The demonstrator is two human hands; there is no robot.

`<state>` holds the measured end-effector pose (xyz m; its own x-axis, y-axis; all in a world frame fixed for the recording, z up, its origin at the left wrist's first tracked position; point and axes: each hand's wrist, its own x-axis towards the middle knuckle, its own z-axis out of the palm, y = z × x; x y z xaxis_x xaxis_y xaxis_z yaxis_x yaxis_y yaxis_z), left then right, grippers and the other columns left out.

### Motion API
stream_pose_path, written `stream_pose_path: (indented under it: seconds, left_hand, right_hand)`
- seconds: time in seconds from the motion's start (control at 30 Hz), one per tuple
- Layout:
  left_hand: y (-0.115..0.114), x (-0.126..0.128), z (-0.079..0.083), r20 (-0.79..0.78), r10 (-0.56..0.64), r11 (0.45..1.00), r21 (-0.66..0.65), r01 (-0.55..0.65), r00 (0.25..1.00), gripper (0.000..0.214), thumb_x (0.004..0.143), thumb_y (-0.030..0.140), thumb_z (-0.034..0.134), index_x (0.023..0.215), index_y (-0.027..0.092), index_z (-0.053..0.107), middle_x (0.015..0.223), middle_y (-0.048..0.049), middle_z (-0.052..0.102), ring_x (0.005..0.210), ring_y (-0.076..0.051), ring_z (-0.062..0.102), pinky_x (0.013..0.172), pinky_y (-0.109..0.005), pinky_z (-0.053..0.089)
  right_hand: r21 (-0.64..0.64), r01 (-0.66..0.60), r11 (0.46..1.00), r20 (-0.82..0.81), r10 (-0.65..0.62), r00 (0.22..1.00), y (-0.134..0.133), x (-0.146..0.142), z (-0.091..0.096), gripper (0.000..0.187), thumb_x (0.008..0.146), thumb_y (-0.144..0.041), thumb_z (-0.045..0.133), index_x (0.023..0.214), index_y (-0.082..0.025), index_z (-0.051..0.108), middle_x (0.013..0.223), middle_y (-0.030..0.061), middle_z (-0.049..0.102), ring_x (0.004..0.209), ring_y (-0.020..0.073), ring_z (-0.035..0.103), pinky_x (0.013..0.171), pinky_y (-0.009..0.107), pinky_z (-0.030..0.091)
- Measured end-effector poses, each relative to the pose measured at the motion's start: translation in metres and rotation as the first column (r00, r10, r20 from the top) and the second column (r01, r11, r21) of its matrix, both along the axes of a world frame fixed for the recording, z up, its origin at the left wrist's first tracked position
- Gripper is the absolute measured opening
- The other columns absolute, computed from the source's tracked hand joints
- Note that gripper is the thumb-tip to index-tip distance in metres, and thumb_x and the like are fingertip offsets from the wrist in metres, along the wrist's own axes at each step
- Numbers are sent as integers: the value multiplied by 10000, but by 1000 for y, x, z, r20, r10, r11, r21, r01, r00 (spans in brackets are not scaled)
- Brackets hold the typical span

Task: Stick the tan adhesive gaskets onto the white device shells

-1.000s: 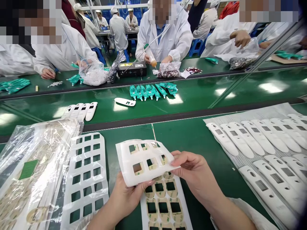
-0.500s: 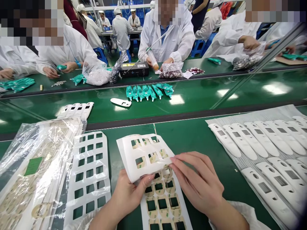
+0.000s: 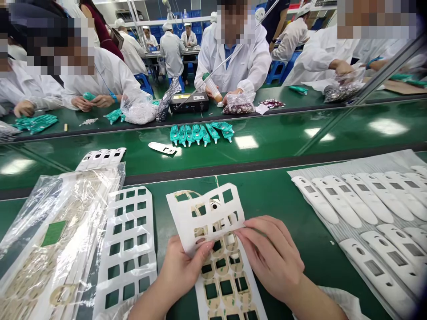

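While both hands are working at the near edge of the green bench (image 3: 293, 209), I'm watching a white liner sheet (image 3: 187, 215) being held curled up off the ring sheet (image 3: 227, 289) lying flat under it.

Left hand (image 3: 182, 271) is closed on the liner's lower edge, thumb on top and fingers tucked beneath. Right hand (image 3: 271, 260) is half-curled, with its fingertips (image 3: 242, 232) pinching the liner's right edge.

The liner is looking matte, thin and flexible, punched with rows of square windows. The ring sheet is carrying tan rounded frames around dark square openings, slightly glossy.

Just left, a punched white grid sheet (image 3: 126, 249) is lying flat, partly overlapped by a crinkled clear bag (image 3: 56, 222) holding more sheets. Well to the right, long white plastic housings (image 3: 350, 200) are lying in rows on a grey ribbed mat (image 3: 300, 171).

Beyond, teal parts (image 3: 200, 132) are sitting in a tight row on the glossy green belt (image 3: 283, 133), one white shell (image 3: 162, 148) beside them. People in white coats (image 3: 240, 62) are working across the line.
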<state>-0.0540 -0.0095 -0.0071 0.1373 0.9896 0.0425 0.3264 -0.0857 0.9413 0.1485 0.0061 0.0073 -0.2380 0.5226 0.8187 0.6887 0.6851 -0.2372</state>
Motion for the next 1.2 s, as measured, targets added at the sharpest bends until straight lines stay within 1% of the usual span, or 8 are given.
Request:
stream_pose_path:
  seconds: [0.17, 0.3, 0.4, 0.57, 0.67, 0.8, 1.0, 1.2]
  left_hand:
    - [6, 2, 2, 30, 36, 997, -72, -34, 999, 360, 841, 399, 626, 547, 195, 589, 540, 2, 554, 527, -133, 508, 546, -224, 424]
    - [9, 0, 1, 27, 50, 992, -119, -47, 998, 415, 858, 456, 579, 541, 189, 584, 514, 0, 546, 509, -128, 496, 531, -221, 404]
    - [9, -1, -4, 3, 80, 987, -138, -79, 997, 442, 876, 478, 541, 550, 185, 601, 526, -16, 580, 516, -140, 533, 529, -227, 409]
    - [9, -1, -9, -17, 111, 983, -146, -113, 994, 450, 876, 486, 541, 548, 184, 602, 529, -22, 592, 519, -148, 554, 523, -230, 424]
    - [9, 0, -9, -20, 115, 983, -140, -117, 993, 451, 876, 486, 539, 547, 182, 592, 525, -18, 590, 513, -145, 553, 513, -226, 425]
    - [10, -1, -11, -21, 106, 987, -120, -107, 994, 457, 889, 478, 521, 553, 176, 592, 522, -18, 598, 506, -142, 558, 511, -223, 429]
    - [6, -2, -11, -33, 37, 997, -72, -39, 999, 439, 908, 439, 514, 568, 177, 605, 538, -16, 614, 518, -139, 578, 531, -221, 433]
    - [4, 0, -8, -32, -21, 999, -42, 19, 999, 430, 917, 416, 506, 566, 182, 592, 528, -9, 595, 516, -134, 566, 542, -222, 432]
  right_hand:
    - [-63, -63, 996, 5, 63, 998, 0, -3, 0, 235, 769, 30, 655, 919, -149, 632, 804, 86, 691, 760, 198, 658, 683, 344, 583]
    - [-153, -73, 986, 48, 81, 996, -1, -2, -4, 150, 855, -53, 602, 945, -173, 612, 958, 93, 730, 871, 178, 699, 786, 299, 601]
    - [-236, -110, 965, 62, 128, 990, -1, -2, -5, 117, 889, -83, 553, 903, -190, 598, 1031, 96, 703, 953, 196, 673, 805, 334, 591]
    - [-215, -103, 971, 27, 111, 993, -3, -6, -1, 147, 856, -20, 577, 847, -166, 590, 814, 72, 627, 738, 161, 610, 622, 295, 541]
    - [-192, -136, 972, -22, 134, 991, -4, -9, -3, 156, 860, -9, 569, 883, -161, 592, 833, 65, 654, 764, 148, 634, 668, 272, 566]
    - [-154, -106, 982, -48, 100, 994, -2, -10, -7, 163, 852, -11, 584, 901, -165, 604, 887, 69, 682, 819, 152, 661, 737, 268, 585]
    - [-146, -71, 987, -81, 60, 995, 2, -10, -5, 199, 810, 34, 609, 858, -159, 601, 816, 80, 632, 721, 155, 604, 601, 282, 540]
    - [-166, -123, 978, -119, 103, 987, 7, -11, -9, 208, 825, 27, 581, 842, -180, 575, 805, 60, 673, 750, 152, 645, 655, 276, 565]
